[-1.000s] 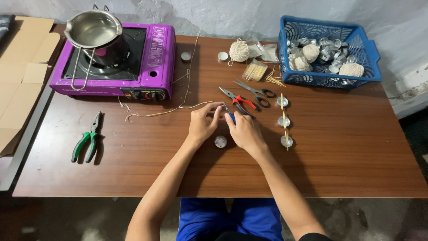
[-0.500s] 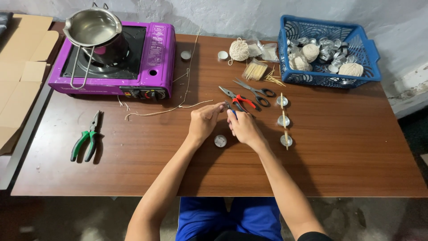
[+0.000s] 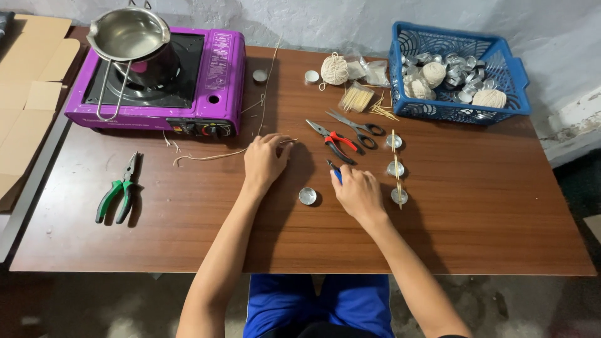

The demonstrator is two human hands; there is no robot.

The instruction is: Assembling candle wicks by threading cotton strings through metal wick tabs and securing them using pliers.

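Near the table's middle, left hand (image 3: 265, 160) pinches waxed string (image 3: 206, 156); right hand (image 3: 357, 191) grips a blue-handled tool (image 3: 335, 171); three tealight cups (image 3: 395, 169) wicked, one cup (image 3: 307, 196) empty.

Thin tan wick string (image 3: 213, 154) lying slack across the tabletop's middle toward the far edge, blue-handled tool (image 3: 335, 171) pointing toward the far edge, small round metal cup (image 3: 307, 196) sitting upright mid-table

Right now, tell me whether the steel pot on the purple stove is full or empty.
Empty: the steel pot sits upright on the purple stove, and its bare shiny bottom shows with nothing inside.
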